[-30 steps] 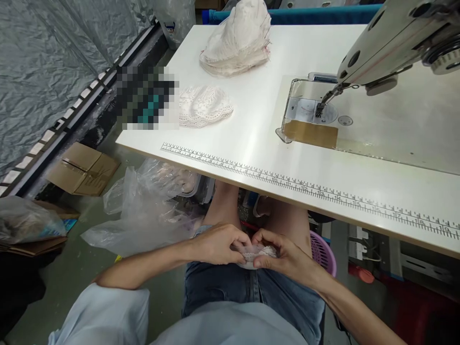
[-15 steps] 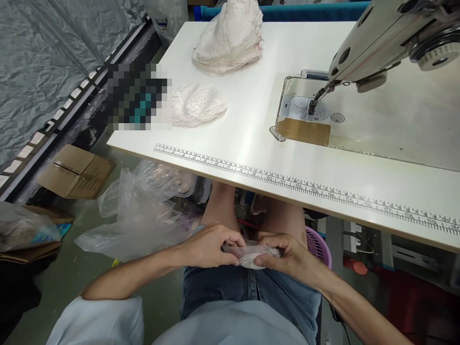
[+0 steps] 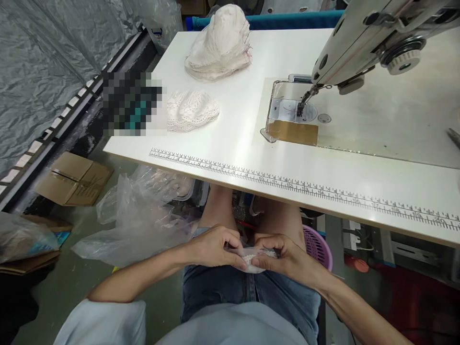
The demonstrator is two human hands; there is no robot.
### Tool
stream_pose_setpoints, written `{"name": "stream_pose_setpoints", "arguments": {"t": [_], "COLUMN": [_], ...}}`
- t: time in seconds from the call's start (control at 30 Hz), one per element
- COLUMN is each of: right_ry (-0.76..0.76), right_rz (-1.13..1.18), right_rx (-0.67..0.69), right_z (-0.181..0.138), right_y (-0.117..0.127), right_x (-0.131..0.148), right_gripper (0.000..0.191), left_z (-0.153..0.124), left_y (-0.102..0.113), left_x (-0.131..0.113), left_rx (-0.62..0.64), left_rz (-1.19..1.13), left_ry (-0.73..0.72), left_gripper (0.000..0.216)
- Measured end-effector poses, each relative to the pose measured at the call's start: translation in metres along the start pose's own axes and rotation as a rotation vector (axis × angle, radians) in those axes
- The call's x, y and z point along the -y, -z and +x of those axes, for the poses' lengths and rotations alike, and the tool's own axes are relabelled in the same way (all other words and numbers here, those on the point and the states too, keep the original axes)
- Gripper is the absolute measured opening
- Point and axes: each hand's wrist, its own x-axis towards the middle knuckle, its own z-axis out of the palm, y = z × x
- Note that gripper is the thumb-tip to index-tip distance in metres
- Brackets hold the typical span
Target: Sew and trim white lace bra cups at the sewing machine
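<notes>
Over my lap, a small piece of white lace fabric [image 3: 254, 266] with a sheer edge is held between both hands. My left hand [image 3: 219, 247] pinches its left end, thumb against fingers. My right hand [image 3: 282, 256] grips the right part, the thumb lying on top of the lace. Part of the piece is hidden under the fingers. On the table lies a folded white lace piece [image 3: 194, 111], and behind it a heaped stack of white fabric [image 3: 220, 45] with frayed reddish threads along its edge.
A sewing machine [image 3: 345, 57] stands on the right of the white table [image 3: 230, 143], which has a printed ruler [image 3: 287, 184] along its front edge. Clear plastic bags [image 3: 140, 220] and a cardboard box [image 3: 74, 179] are at lower left. A purple basket [image 3: 318, 247] is beside my right leg.
My view has shifted slightly, so the table and machine appear further left. My hands have drawn closer together on the lace, and the left thumb now covers more of it.
</notes>
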Motion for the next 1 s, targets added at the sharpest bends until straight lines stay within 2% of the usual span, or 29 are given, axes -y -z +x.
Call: {"name": "stream_pose_setpoints", "arguments": {"t": [0.37,0.8,1.0], "right_ry": [0.057,0.051,0.058], "right_rz": [-0.007,-0.065,-0.087], "right_rx": [0.057,0.039,0.023], "right_z": [0.0030,-0.0011,-0.0003], "right_y": [0.0013,0.0052,0.0039], "right_x": [0.0000,-0.0042,-0.0033], "right_gripper": [0.023,0.029,0.030], "left_z": [-0.0013,-0.0006,-0.0004], "left_y": [0.0042,0.0025,0.0038], "left_x": [0.0027,0.0016,0.0008], "left_rx": [0.041,-0.029,0.015], "left_rz": [-0.045,-0.057,-0.050], "left_ry": [0.041,0.079,0.056], "left_gripper": [0.027,0.028,0.028]}}
